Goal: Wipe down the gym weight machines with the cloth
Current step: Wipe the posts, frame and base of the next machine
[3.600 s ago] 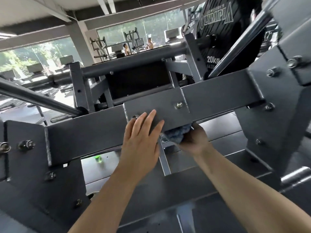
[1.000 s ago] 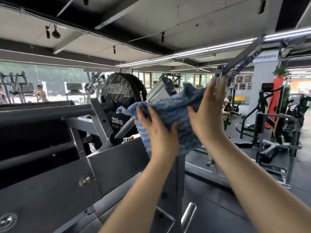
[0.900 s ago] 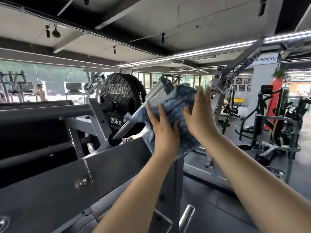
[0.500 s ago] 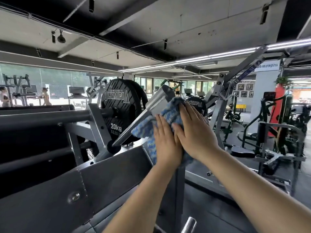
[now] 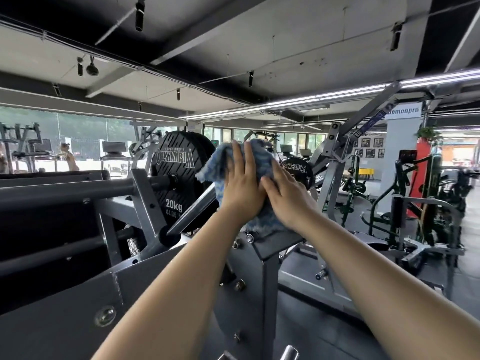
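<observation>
Cloth: I've got the cloth (image 5: 259,162) up in front of me, blue-and-white mottled, fluffy and bunched, wrapped over the upper end of the silver bar (image 5: 193,210).
Left hand (image 5: 242,189): flat against the cloth, fingers (image 5: 240,158) straight and close together, pointing up.
Right hand (image 5: 287,197): pressed on the cloth just beside the left, fingers straight and angled up-left, overlapping the left hand's edge.
Machine: grey steel frame (image 5: 85,302) below my forearms, bolts showing, a grey post (image 5: 268,294) directly under the cloth.
Around: black Olympia 20kg plate (image 5: 179,178) just left of the cloth; a smaller plate (image 5: 298,168) peeks out behind my right hand.
In the way: my hands hide the bar's tip.
</observation>
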The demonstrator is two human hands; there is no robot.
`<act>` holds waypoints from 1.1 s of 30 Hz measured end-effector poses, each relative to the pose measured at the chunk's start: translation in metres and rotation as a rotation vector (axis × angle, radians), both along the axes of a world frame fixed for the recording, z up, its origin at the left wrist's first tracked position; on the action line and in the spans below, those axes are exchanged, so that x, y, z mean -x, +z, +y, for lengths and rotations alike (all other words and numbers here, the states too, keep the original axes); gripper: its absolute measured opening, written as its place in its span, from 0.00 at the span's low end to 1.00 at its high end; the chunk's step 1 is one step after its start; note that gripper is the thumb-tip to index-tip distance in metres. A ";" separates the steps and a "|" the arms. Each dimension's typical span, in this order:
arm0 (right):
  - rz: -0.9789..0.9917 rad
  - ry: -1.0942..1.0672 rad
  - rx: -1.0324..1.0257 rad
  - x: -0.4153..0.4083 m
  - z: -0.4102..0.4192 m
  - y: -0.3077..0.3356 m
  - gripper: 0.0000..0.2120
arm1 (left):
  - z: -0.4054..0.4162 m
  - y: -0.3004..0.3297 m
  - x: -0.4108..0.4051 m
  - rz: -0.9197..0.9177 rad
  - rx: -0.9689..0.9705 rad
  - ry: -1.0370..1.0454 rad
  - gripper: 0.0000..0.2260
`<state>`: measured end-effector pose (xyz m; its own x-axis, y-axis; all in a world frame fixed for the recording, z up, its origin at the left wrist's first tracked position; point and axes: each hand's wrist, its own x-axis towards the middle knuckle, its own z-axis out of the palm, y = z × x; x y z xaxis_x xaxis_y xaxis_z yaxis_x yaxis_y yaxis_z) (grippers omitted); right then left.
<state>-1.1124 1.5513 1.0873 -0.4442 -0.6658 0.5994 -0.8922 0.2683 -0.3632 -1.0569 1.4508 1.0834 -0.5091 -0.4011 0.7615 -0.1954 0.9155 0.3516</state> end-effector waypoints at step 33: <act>0.612 -0.243 0.038 -0.037 0.057 0.024 0.07 | 0.032 -0.002 -0.059 0.541 -0.525 -0.071 0.08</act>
<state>-1.0754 1.6078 1.1118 -0.1510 -0.5634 0.8123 -0.8565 0.4848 0.1770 -0.9984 1.4826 1.0814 -0.1566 -0.7606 0.6301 0.1813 0.6050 0.7753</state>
